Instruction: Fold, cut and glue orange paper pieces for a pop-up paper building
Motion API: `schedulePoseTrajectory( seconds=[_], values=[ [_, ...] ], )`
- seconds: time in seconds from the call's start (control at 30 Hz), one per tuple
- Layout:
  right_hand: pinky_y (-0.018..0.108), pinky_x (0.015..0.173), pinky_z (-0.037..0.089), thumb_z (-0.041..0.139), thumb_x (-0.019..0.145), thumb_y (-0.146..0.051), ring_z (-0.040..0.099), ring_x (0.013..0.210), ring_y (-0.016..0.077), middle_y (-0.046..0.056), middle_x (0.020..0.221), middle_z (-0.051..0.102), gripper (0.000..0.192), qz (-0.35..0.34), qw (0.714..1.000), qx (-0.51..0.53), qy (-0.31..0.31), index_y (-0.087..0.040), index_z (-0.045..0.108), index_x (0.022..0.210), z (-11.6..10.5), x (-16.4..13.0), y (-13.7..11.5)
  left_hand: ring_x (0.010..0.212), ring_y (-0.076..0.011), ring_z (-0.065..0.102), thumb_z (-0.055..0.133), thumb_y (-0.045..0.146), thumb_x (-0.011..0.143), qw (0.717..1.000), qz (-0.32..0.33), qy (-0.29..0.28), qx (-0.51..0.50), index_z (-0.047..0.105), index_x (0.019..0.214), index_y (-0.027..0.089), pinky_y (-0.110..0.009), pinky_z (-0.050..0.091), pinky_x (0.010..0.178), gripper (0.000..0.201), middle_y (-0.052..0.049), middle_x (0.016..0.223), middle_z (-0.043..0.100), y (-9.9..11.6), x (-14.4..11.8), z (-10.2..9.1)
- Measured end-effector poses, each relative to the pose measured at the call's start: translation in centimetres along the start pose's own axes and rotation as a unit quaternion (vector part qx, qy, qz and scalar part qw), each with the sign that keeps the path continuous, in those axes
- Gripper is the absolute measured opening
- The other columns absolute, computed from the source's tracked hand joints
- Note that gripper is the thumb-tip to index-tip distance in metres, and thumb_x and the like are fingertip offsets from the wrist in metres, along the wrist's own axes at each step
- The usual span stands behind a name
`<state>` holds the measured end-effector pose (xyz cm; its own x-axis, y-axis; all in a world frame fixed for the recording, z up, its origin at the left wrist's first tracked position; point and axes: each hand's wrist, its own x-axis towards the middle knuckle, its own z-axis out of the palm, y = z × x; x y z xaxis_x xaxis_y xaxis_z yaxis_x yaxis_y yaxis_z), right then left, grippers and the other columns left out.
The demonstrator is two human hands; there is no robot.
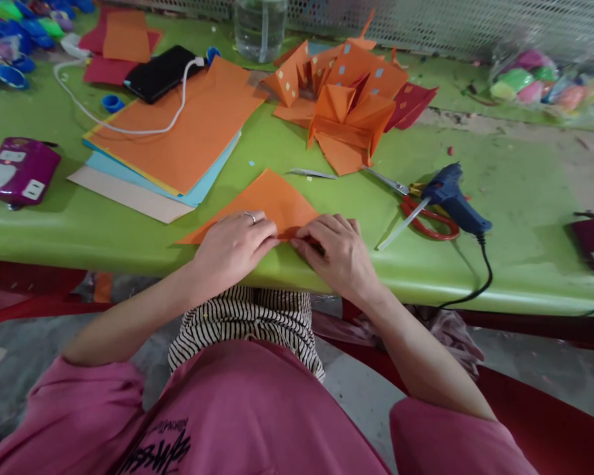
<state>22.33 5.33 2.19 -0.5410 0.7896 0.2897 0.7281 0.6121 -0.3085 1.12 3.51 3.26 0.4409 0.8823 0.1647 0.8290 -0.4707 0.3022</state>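
Note:
An orange paper sheet (pixel 272 198), folded into a triangle, lies on the green table (pixel 525 198) near its front edge. My left hand (pixel 232 245), with a ring on one finger, presses flat on the paper's lower edge. My right hand (pixel 339 254) presses the paper's right corner, fingertips meeting those of the left hand. Both hands pinch and press along the fold.
A stack of orange and blue paper (pixel 178 145) lies at the back left, with a black phone (pixel 161 72) on a white cable. Folded orange paper shapes (pixel 346 99) sit behind. Scissors (pixel 420 211) and a blue glue gun (pixel 455 198) lie to the right. A clear bottle (pixel 260 26) stands at the back.

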Motion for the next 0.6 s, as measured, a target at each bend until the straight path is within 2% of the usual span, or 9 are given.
schedulePoseTrajectory(
  seconds=[0.2,0.37,0.5,0.6],
  values=[
    [0.037,0.079,0.038,0.062,0.094,-0.035,0.06,0.088,0.0234,0.006,0.09,0.069,0.015,0.058,0.994,0.075,-0.056,-0.022,0.064,0.087,-0.7,0.5,0.5,0.08,-0.0162,0.063,0.054,0.027,0.098,0.998,-0.017,0.003,-0.062,0.066,0.086,0.018,-0.028,0.046,0.073,0.018,-0.003,0.086,0.069,-2.0,-1.2,-1.3],
    [0.041,0.089,0.045,0.057,0.095,-0.031,0.062,0.099,0.0237,0.007,0.104,0.071,0.015,0.044,0.98,0.189,-0.035,-0.023,0.068,0.1,-1.7,0.4,-0.2,0.08,-0.0172,0.063,0.057,0.025,0.095,0.998,-0.032,-0.011,-0.045,0.067,0.086,0.017,-0.029,0.046,0.073,0.015,-0.003,0.087,0.07,-2.1,-1.1,-1.7],
    [0.033,0.079,0.05,0.047,0.098,-0.026,0.064,0.086,0.0176,0.004,0.092,0.07,0.02,0.115,0.943,0.31,-0.034,-0.021,0.066,0.092,-2.7,-0.4,-1.4,0.082,-0.0192,0.064,0.059,0.024,0.093,0.998,-0.046,-0.026,-0.023,0.066,0.086,0.017,-0.031,0.047,0.074,0.012,-0.004,0.088,0.07,-1.8,-1.1,-1.6],
    [0.031,0.078,0.051,0.051,0.098,-0.034,0.064,0.086,0.0166,0.004,0.092,0.07,0.021,0.148,0.906,0.394,-0.042,-0.02,0.066,0.094,-2.7,-1.0,-2.0,0.085,-0.0205,0.066,0.06,0.025,0.092,0.999,-0.029,-0.01,-0.024,0.065,0.089,0.016,-0.033,0.049,0.078,0.01,-0.006,0.091,0.07,-1.6,-1.2,-1.4]
  ],
)
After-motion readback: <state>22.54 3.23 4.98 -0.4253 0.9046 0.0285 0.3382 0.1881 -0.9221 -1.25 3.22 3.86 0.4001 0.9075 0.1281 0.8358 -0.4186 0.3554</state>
